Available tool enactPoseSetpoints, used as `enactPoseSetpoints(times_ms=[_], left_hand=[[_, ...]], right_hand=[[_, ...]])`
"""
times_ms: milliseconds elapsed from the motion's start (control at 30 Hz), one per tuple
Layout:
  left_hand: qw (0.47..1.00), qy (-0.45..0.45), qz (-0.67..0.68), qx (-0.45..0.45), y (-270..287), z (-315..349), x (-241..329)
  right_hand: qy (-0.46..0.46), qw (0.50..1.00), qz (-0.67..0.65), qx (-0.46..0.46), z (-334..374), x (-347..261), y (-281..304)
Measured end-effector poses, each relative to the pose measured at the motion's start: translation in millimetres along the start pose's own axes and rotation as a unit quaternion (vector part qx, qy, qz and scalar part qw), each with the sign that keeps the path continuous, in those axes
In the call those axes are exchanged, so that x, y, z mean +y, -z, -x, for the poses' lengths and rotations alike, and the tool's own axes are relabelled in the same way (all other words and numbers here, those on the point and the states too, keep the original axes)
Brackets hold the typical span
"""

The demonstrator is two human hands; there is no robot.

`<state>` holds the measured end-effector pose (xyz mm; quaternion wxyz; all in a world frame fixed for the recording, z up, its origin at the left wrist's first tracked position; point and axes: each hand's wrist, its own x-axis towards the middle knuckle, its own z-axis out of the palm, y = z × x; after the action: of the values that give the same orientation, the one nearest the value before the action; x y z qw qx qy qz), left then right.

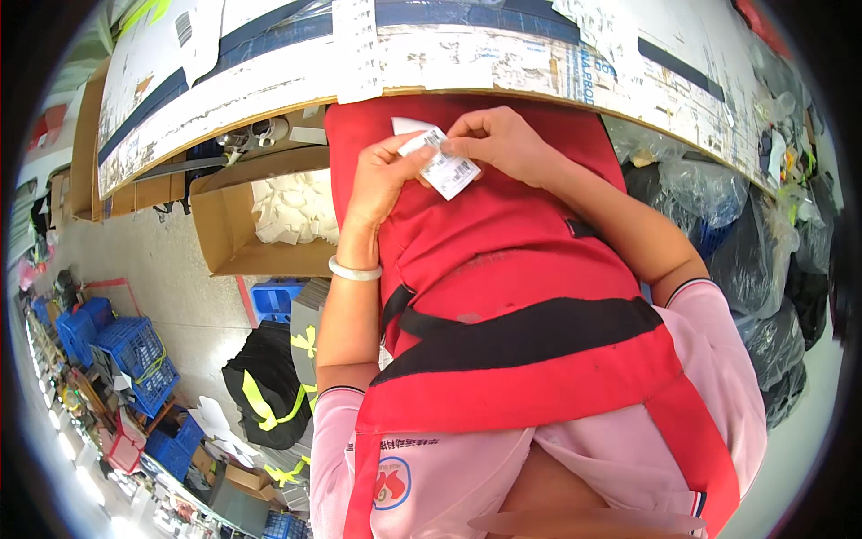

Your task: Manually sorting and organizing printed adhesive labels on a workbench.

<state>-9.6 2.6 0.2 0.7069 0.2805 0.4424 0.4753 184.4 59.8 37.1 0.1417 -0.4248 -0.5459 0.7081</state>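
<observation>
Over my red apron (pixel 512 238), both hands come together around a small white printed label (pixel 455 180). My left hand (pixel 388 175) pinches its left side between thumb and fingers, and a pale bangle sits on that wrist. From the right, the curled thumb and finger of my right hand (pixel 505 145) grip the label's upper edge. Another white paper corner (pixel 410 126) sticks up behind the left fingers; whether it belongs to the same label I cannot tell. The fingertips behind the label are hidden.
A worn table (pixel 269 112) spans the far side, just beyond my hands. Below its left part stands an open cardboard box (pixel 215 229) with white pieces inside. Blue crates (pixel 139 359) and a black bundle (pixel 265 386) stand at left. Plastic-wrapped bags (pixel 750 260) crowd the right.
</observation>
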Motion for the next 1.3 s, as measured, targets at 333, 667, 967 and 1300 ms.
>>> enactPoseSetpoints(times_ms=[333, 667, 967, 1300], left_hand=[[0.987, 0.035, -0.153, -0.035, -3.3, -1.3, 3.2], [0.998, 0.04, -0.022, -0.03, 4.4, -6.0, -1.1], [0.995, 0.03, -0.092, 0.0, 2.1, -4.4, 3.1], [0.998, 0.041, -0.035, -0.011, -1.8, -4.0, 6.1]], right_hand=[[0.188, 0.944, 0.262, 0.064, 1.6, -17.7, 4.2], [0.118, 0.964, 0.149, 0.186, -9.3, -39.7, 35.2], [0.05, 0.981, 0.107, 0.154, -29.2, -47.7, 55.4], [0.054, 0.981, 0.11, 0.149, -36.8, -40.0, 57.0]])
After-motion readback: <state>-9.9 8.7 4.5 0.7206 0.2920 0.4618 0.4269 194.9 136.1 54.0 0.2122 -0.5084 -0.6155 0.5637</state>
